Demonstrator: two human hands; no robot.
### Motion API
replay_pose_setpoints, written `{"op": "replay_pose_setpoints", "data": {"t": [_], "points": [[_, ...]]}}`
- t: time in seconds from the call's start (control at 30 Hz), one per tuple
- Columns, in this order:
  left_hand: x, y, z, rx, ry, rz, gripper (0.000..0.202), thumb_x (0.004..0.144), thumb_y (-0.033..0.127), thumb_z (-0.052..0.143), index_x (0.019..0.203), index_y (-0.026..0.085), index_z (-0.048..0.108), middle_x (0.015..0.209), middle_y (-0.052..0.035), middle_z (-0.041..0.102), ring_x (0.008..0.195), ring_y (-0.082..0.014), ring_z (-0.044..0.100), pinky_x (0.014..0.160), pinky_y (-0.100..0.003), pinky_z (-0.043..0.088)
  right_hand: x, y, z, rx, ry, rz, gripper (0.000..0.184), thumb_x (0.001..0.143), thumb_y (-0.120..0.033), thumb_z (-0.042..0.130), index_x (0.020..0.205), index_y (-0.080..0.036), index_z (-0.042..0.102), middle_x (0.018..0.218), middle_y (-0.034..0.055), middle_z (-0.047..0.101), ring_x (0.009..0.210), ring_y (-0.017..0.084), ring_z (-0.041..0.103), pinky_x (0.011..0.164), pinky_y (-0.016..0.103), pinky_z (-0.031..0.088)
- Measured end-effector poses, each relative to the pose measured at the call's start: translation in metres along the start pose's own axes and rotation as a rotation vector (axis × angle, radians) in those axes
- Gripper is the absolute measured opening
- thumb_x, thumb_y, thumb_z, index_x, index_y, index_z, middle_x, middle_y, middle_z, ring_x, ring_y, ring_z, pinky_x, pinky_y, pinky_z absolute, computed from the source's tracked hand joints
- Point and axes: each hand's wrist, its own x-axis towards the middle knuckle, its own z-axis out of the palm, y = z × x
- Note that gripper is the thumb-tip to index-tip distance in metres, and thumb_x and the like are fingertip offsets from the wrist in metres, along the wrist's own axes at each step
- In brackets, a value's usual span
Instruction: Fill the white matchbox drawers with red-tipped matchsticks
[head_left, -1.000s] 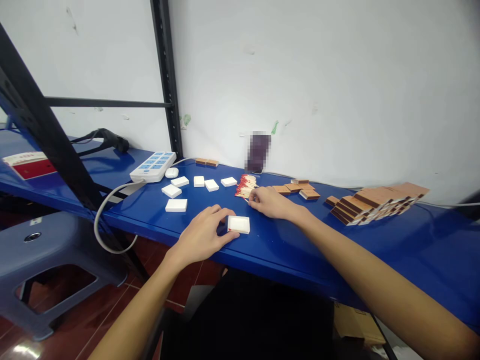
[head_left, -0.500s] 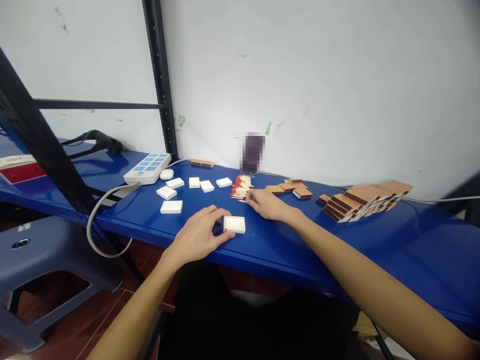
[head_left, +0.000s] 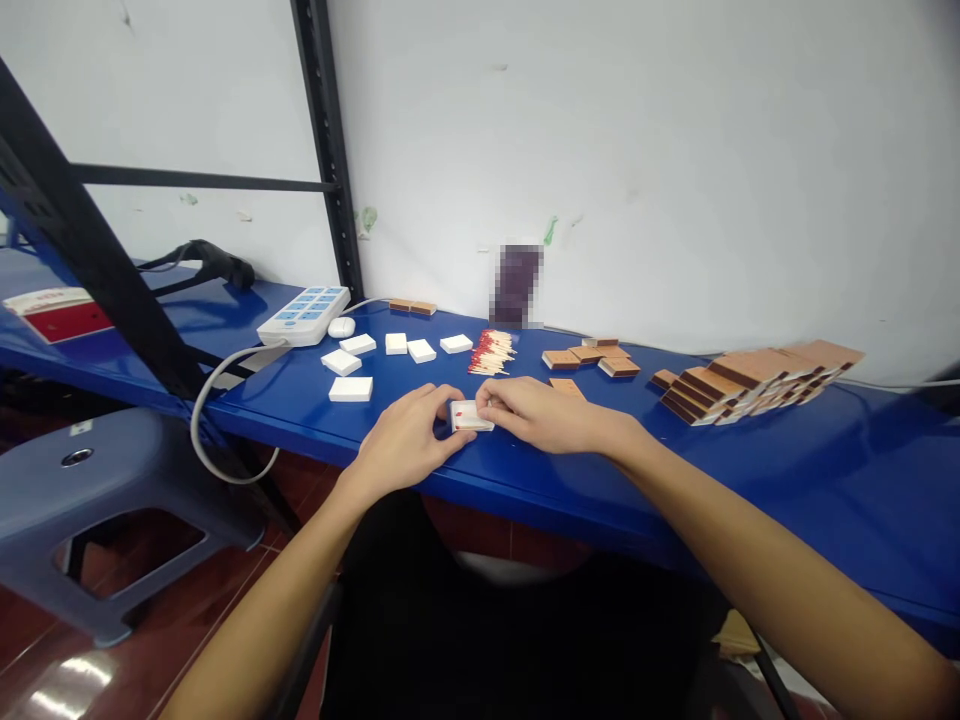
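Observation:
My left hand (head_left: pixel 409 432) is closed on the short left end of a small white matchbox tray (head_left: pixel 471 424), thumb at the near side and fingers at the far side. Red match heads show inside that tray. Over its right end my right hand (head_left: pixel 529 410) is pinched, fingertips down at the tray, on a match (head_left: pixel 460 413) whose red head points left; the fingers hide its other end. Just beyond the hands lies a pile of matches (head_left: pixel 491 353), most red heads to the left.
Several white trays (head_left: pixel 351 389) are spread on the left of the blue table (head_left: pixel 300 428). Brown matchbox sleeves (head_left: pixel 619 367) lie right of the match pile, with a larger stack (head_left: pixel 739 380) farther right. A power strip (head_left: pixel 304 318), a white earbud case (head_left: pixel 341 327) and a shelf post (head_left: pixel 330 130) stand left.
My right hand has come from the match pile back to the tray, bringing a match over it. The left hand still grips the tray. The view has tilted slightly.

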Motion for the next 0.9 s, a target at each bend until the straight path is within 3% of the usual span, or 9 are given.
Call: {"op": "replay_pose_setpoints", "data": {"t": [0.2, 0.3, 0.37, 0.43, 0.6, 0.77, 0.9], "points": [[-0.001, -0.001, 0.002, -0.001, 0.009, -0.021, 0.03, 0.09, 0.042, 0.064, 0.113, 0.024, 0.062, 0.089, -0.0004, 0.062, 0.079, -0.0187, 0.058, 0.07, -0.031, 0.042, 0.001, 0.0, 0.002, -0.055, 0.055, -0.035, 0.01, 0.093, -0.024, 0.051, 0.089, -0.019, 0.059, 0.077, 0.0, 0.058, 0.068, 0.014, 0.049, 0.063, 0.027, 0.031], [-0.001, -0.001, 0.002, -0.007, 0.014, -0.019, 0.028, 0.089, 0.04, 0.065, 0.112, 0.024, 0.062, 0.089, 0.0005, 0.062, 0.078, -0.0179, 0.057, 0.069, -0.03, 0.04, 0.005, 0.007, -0.001, -0.058, 0.242, -0.055, 0.013, 0.093, -0.022, 0.049, 0.089, -0.019, 0.061, 0.072, -0.0007, 0.057, 0.064, 0.013, 0.047, 0.063, 0.027, 0.031], [-0.001, -0.002, 0.002, -0.004, 0.014, -0.024, 0.027, 0.089, 0.039, 0.065, 0.112, 0.025, 0.062, 0.089, 0.0006, 0.062, 0.079, -0.0179, 0.057, 0.069, -0.03, 0.04, 0.01, 0.019, 0.001, -0.075, 0.419, -0.006, 0.014, 0.093, -0.02, 0.047, 0.093, -0.018, 0.061, 0.074, 0.0002, 0.058, 0.065, 0.014, 0.048, 0.064, 0.028, 0.031], [-0.001, -0.002, 0.002, -0.002, 0.012, -0.022, 0.027, 0.089, 0.038, 0.064, 0.112, 0.025, 0.061, 0.089, 0.0005, 0.062, 0.079, -0.018, 0.057, 0.068, -0.03, 0.04, 0.018, 0.034, 0.006, -0.116, 0.504, 0.065, 0.014, 0.092, -0.018, 0.048, 0.095, -0.016, 0.061, 0.077, 0.002, 0.061, 0.068, 0.015, 0.05, 0.065, 0.028, 0.032], [-0.001, -0.003, 0.003, -0.017, 0.009, -0.002, 0.026, 0.09, 0.037, 0.063, 0.113, 0.026, 0.062, 0.089, 0.0007, 0.062, 0.078, -0.0179, 0.057, 0.069, -0.03, 0.04, 0.037, 0.057, 0.02, -0.173, 0.416, 0.146, 0.013, 0.093, -0.017, 0.051, 0.094, -0.016, 0.064, 0.085, 0.0058, 0.067, 0.075, 0.017, 0.056, 0.068, 0.028, 0.035], [-0.002, -0.003, 0.002, -0.03, 0.001, -0.006, 0.03, 0.091, 0.036, 0.063, 0.119, 0.027, 0.059, 0.089, 0.0013, 0.062, 0.077, -0.0175, 0.057, 0.07, -0.03, 0.041, 0.05, 0.059, 0.024, -0.204, 0.362, 0.116, 0.016, 0.095, -0.017, 0.05, 0.09, -0.017, 0.065, 0.091, 0.0076, 0.07, 0.083, 0.019, 0.06, 0.07, 0.027, 0.037], [-0.003, -0.003, 0.003, -0.025, -0.003, -0.002, 0.029, 0.091, 0.037, 0.063, 0.118, 0.027, 0.059, 0.091, 0.0008, 0.062, 0.078, -0.0177, 0.057, 0.069, -0.03, 0.041, 0.051, 0.057, 0.024, -0.213, 0.362, 0.152, 0.021, 0.096, -0.018, 0.048, 0.084, -0.017, 0.066, 0.084, 0.0068, 0.07, 0.076, 0.018, 0.059, 0.067, 0.028, 0.036]]}}
